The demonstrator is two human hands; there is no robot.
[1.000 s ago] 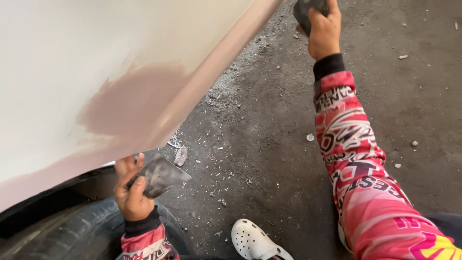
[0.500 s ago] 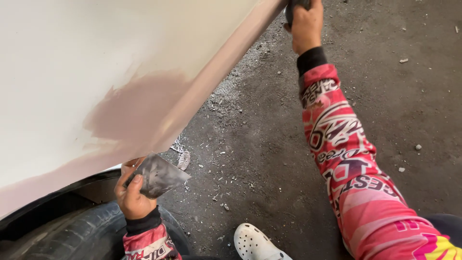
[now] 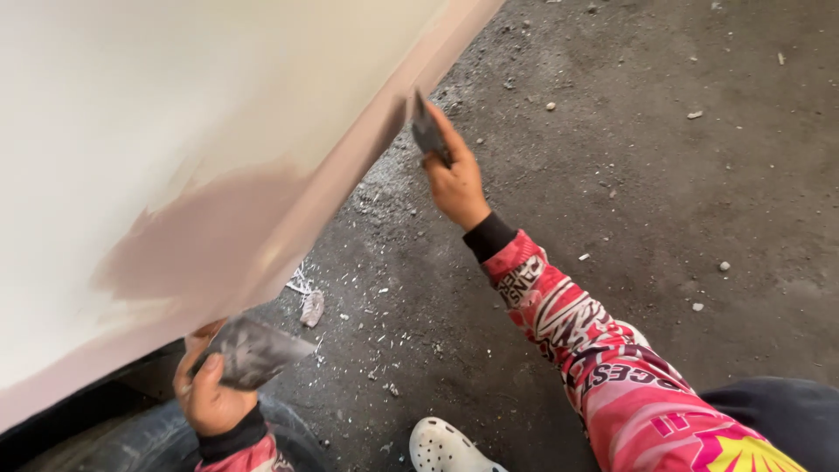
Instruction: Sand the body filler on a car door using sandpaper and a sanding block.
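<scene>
The pinkish-tan filler patch (image 3: 205, 236) on the cream car panel (image 3: 175, 96) above the tyre is mid-spreading, we judge: our right hand (image 3: 454, 179) grips a flat grey spreader (image 3: 426, 129) at the panel's edge, our left hand (image 3: 210, 393) clutches a grey mixing board (image 3: 253, 350), and the next pass needs steady, even pressure.

right hand (image 3: 456, 179) and scraper (image 3: 426, 131) moved down panel edge
</scene>
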